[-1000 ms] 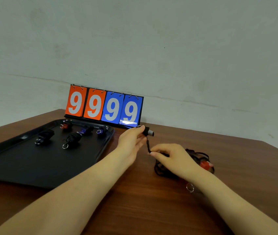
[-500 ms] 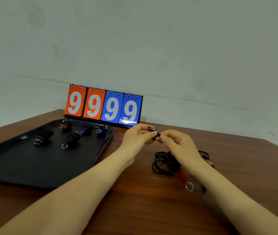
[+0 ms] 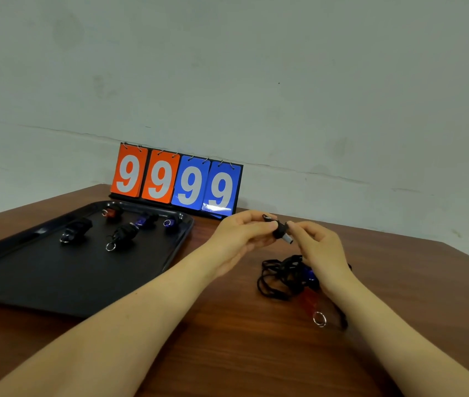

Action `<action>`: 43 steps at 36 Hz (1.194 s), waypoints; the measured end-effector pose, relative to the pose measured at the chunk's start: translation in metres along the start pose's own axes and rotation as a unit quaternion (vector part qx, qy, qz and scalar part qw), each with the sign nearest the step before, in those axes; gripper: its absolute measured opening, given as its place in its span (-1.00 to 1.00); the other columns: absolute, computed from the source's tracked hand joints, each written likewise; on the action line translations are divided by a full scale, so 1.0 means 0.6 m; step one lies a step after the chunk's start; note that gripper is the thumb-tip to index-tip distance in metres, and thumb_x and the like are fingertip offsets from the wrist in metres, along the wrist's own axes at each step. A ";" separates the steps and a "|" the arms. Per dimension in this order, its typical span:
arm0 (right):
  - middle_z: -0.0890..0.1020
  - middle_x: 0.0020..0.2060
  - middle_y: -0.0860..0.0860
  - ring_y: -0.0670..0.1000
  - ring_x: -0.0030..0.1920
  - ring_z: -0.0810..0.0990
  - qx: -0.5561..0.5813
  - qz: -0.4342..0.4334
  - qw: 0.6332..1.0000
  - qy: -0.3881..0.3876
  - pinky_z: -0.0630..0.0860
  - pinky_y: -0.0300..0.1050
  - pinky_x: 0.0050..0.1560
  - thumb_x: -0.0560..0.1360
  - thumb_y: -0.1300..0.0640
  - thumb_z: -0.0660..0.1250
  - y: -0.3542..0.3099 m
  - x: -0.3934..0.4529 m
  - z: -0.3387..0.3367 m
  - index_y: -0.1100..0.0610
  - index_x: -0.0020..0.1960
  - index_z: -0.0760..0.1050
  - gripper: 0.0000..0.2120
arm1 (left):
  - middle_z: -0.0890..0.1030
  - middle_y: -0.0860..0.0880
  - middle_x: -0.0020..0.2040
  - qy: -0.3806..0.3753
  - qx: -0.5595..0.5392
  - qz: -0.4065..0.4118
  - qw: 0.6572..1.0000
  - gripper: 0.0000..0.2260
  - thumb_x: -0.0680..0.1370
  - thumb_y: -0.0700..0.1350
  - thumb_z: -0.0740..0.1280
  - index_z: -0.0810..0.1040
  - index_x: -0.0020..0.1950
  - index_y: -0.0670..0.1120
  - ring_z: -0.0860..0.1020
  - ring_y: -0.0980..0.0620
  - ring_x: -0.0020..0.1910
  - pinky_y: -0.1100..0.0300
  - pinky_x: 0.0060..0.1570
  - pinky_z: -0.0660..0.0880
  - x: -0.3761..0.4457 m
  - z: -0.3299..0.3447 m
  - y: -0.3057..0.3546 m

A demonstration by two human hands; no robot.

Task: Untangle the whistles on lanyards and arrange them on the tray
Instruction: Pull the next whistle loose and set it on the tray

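My left hand (image 3: 239, 230) and my right hand (image 3: 317, 247) meet above the table and both pinch a small black lanyard piece (image 3: 280, 231) with a silver tip. Below my right hand lies a tangle of black cords (image 3: 277, 277) with a blue whistle (image 3: 310, 275) and a red whistle (image 3: 309, 300) that ends in a metal ring (image 3: 319, 319). The black tray (image 3: 41, 282) at the left holds several wrapped whistles: a black one (image 3: 77, 229), a red one (image 3: 111, 212), another black one (image 3: 124, 233) and two purple ones (image 3: 145, 219), (image 3: 171, 222).
A flip scoreboard (image 3: 176, 181) reading 9999 in orange and blue stands at the table's back edge, just behind the tray. The brown wooden table (image 3: 241, 353) ends against a pale wall; its right edge slants down at the far right.
My right hand rose from the cord tangle to meet my left hand, and both now hold the small black piece; the red whistle's ring lies uncovered on the table.
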State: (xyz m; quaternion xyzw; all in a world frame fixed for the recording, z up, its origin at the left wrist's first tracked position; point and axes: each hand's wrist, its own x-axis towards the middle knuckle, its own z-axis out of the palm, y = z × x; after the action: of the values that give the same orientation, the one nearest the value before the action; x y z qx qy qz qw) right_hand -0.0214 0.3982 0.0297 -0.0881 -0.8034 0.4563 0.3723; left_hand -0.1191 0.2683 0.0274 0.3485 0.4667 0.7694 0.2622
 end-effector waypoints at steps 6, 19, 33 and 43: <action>0.47 -0.59 -0.23 -0.28 -0.52 0.41 -0.010 0.029 0.999 -0.015 0.28 -0.28 -0.32 0.59 0.09 0.24 0.005 0.004 0.002 0.05 -0.17 0.60 -0.78 | 0.68 -0.16 0.00 -0.018 -0.065 -0.036 0.997 -0.82 0.54 -0.31 0.32 0.56 0.14 -0.25 0.66 -0.03 0.04 0.22 -0.01 0.59 -0.001 0.001 -0.005; 0.66 -0.21 -0.14 -0.20 -0.24 0.56 -0.137 -0.035 0.983 -0.121 0.38 -0.39 -0.21 0.59 0.04 0.23 0.021 -0.004 0.019 -0.13 -0.09 0.59 -0.82 | 0.70 -0.13 -0.01 0.060 -0.032 -0.004 0.998 -0.85 0.52 -0.25 0.37 0.61 0.08 -0.16 0.67 0.03 0.00 0.24 0.01 0.57 0.004 -0.003 -0.018; 0.42 -0.52 -0.10 -0.18 -0.47 0.40 -0.183 -0.113 0.969 -0.124 0.30 -0.35 -0.37 0.61 0.09 0.20 0.014 -0.010 0.019 -0.01 -0.12 0.58 -0.78 | 0.67 0.01 -0.05 0.183 0.213 0.086 0.956 -0.85 0.45 -0.17 0.47 0.63 0.00 -0.02 0.62 0.09 0.00 0.18 0.09 0.55 0.015 -0.021 -0.017; 0.49 -0.51 -0.27 -0.24 -0.46 0.42 -0.073 -0.062 0.995 -0.030 0.32 -0.33 -0.33 0.60 0.08 0.20 0.014 0.006 -0.008 0.06 -0.15 0.55 -0.79 | 0.67 -0.05 0.00 0.023 0.230 0.037 0.972 -0.80 0.49 -0.22 0.43 0.63 0.10 -0.11 0.65 0.11 -0.05 0.38 -0.13 0.53 0.000 -0.008 0.004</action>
State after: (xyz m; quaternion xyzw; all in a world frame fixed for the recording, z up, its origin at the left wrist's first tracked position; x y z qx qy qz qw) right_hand -0.0222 0.4076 0.0264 -0.0510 -0.8494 0.3750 0.3679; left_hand -0.1231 0.2646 0.0281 0.3989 0.6236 0.6586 0.1355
